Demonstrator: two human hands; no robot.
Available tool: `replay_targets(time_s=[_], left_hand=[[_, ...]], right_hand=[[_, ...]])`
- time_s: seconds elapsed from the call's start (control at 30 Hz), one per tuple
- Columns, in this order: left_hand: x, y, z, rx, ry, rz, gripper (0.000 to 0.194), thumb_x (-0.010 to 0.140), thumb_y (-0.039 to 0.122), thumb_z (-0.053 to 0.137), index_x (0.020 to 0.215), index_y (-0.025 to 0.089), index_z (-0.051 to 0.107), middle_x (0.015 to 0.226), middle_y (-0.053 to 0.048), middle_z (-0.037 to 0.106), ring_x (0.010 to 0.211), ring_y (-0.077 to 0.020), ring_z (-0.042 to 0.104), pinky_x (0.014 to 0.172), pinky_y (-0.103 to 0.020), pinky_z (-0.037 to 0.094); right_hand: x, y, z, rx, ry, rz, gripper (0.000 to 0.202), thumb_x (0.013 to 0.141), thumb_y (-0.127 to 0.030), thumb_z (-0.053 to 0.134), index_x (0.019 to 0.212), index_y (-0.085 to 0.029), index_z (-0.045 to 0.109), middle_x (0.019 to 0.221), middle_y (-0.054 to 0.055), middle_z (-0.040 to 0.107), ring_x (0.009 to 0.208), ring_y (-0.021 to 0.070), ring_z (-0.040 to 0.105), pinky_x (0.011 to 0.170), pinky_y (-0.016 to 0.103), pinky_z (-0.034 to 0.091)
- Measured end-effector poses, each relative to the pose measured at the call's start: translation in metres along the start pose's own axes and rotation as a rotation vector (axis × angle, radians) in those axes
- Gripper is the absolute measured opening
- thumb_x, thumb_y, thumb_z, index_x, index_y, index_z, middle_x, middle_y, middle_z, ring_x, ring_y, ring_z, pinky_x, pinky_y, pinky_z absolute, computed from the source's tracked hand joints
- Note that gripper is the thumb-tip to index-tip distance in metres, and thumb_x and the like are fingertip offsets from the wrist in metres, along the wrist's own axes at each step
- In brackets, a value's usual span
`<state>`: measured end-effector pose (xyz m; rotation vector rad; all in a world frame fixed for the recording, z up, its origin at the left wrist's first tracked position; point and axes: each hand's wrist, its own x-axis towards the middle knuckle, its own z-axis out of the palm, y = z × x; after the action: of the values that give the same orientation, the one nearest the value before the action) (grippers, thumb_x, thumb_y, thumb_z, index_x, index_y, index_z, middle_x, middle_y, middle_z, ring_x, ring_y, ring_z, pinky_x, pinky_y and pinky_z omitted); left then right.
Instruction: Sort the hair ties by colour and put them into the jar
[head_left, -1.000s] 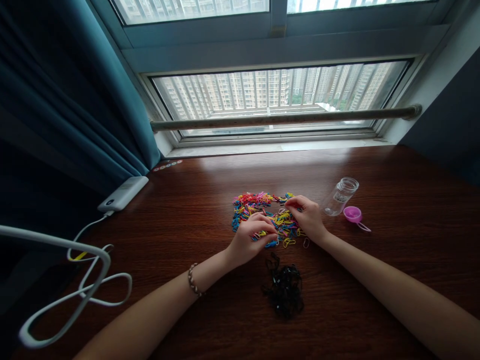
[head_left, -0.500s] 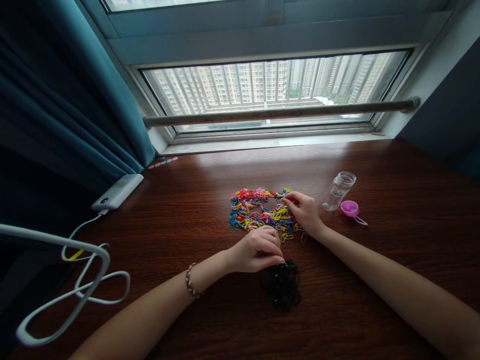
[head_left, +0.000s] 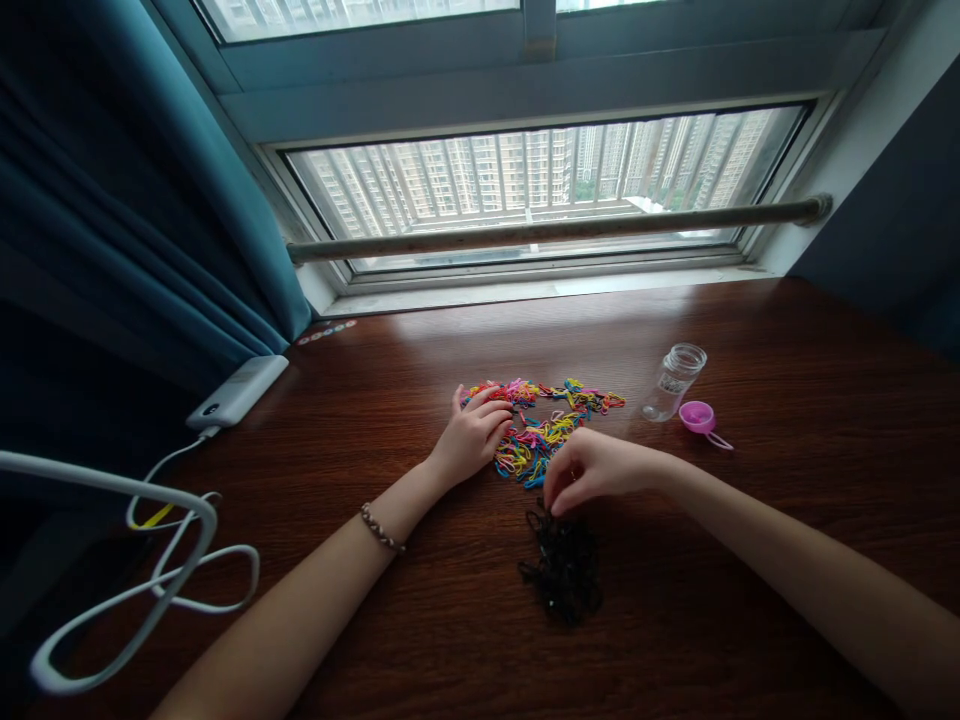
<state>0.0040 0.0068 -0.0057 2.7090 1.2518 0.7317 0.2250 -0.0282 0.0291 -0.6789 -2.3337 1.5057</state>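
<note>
A loose pile of small colourful rubber bands (head_left: 551, 432) lies mid-table in red, pink, yellow and blue. My left hand (head_left: 474, 436) rests over the left side of this pile, fingers stretched out and covering some bands. Closer to me is a heap of black rubber bands (head_left: 562, 575). Thumb and fingers of my right hand (head_left: 589, 470) pinch together at the heap's upper edge, where a black band shows at the fingertips. The fingers partly hide what is between them.
A clear, uncapped bottle (head_left: 675, 382) stands to the right, with its pink lid (head_left: 697, 417) and strap beside it. A white power bank (head_left: 238, 390) with a white cable (head_left: 202, 530) lies at the left, near a blue curtain (head_left: 135, 180). A window is behind.
My left hand has moved from above the black heap up and left onto the colourful bands. My right hand has come from the pile's right edge down to the black heap.
</note>
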Motion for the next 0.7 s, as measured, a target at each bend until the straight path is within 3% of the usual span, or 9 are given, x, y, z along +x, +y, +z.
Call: replay_targets(time_s=[0.03,0.07,0.17,0.23,0.4,0.63,0.7], left_hand=[[0.0,0.001,0.0,0.008,-0.003,0.003,0.021,0.083,0.021,0.045,0.093,0.023,0.063,0.102,-0.005,0.064,0.117,-0.0237,0.042,0.101,-0.056,0.005],[0.0,0.002,0.0,0.015,-0.002,0.007,0.021,0.083,0.021,0.044,0.093,0.022,0.063,0.102,-0.005,0.064,0.116,-0.0237,0.042,0.101,-0.056,0.003],[-0.001,0.002,0.002,0.019,0.029,0.015,0.022,0.083,0.02,0.043,0.095,0.022,0.062,0.101,-0.006,0.064,0.113,-0.0229,0.045,0.102,-0.055,0.003],[-0.002,0.001,0.003,0.013,0.076,0.012,0.021,0.083,0.02,0.043,0.096,0.021,0.061,0.101,-0.005,0.064,0.11,-0.0214,0.047,0.103,-0.052,0.007],[-0.002,-0.001,0.005,-0.055,0.204,0.003,0.015,0.082,0.021,0.046,0.089,0.02,0.06,0.098,-0.005,0.063,0.099,-0.0169,0.053,0.102,-0.042,0.021],[-0.003,0.002,0.003,-0.151,0.258,0.053,0.008,0.081,0.019,0.049,0.082,0.02,0.057,0.086,-0.003,0.065,0.086,-0.0147,0.057,0.096,-0.037,0.032],[-0.004,0.006,0.001,-0.162,0.254,0.096,0.009,0.081,0.018,0.048,0.084,0.02,0.057,0.086,-0.003,0.065,0.086,-0.0145,0.057,0.096,-0.037,0.033]], right_hand=[[0.0,-0.001,0.003,-0.046,-0.017,-0.019,0.018,0.072,-0.032,0.059,0.077,-0.017,0.069,0.063,-0.001,0.065,0.054,0.01,0.057,0.049,0.017,0.042],[0.0,-0.001,0.005,-0.11,0.043,-0.035,0.017,0.074,-0.03,0.058,0.078,-0.018,0.069,0.064,-0.001,0.066,0.054,0.0101,0.057,0.05,0.018,0.043],[0.006,0.009,0.007,-0.358,0.427,-0.073,0.018,0.08,-0.024,0.051,0.085,-0.019,0.067,0.077,0.003,0.067,0.07,0.0139,0.059,0.066,0.025,0.047],[0.012,0.021,0.004,-0.528,0.574,-0.103,0.023,0.082,-0.019,0.046,0.097,-0.02,0.063,0.095,0.006,0.065,0.09,0.0175,0.057,0.082,0.032,0.044],[0.025,0.05,-0.002,-0.748,0.58,-0.061,0.04,0.081,-0.012,0.042,0.121,-0.018,0.047,0.118,0.01,0.055,0.116,0.0226,0.04,0.095,0.042,0.036],[0.023,0.057,-0.006,-0.641,0.809,0.031,0.034,0.084,-0.013,0.035,0.115,-0.015,0.047,0.099,0.01,0.061,0.097,0.0198,0.053,0.089,0.036,0.041],[0.021,0.055,-0.005,-0.646,0.811,0.015,0.035,0.084,-0.014,0.035,0.117,-0.015,0.045,0.104,0.011,0.059,0.102,0.02,0.051,0.091,0.036,0.04]])
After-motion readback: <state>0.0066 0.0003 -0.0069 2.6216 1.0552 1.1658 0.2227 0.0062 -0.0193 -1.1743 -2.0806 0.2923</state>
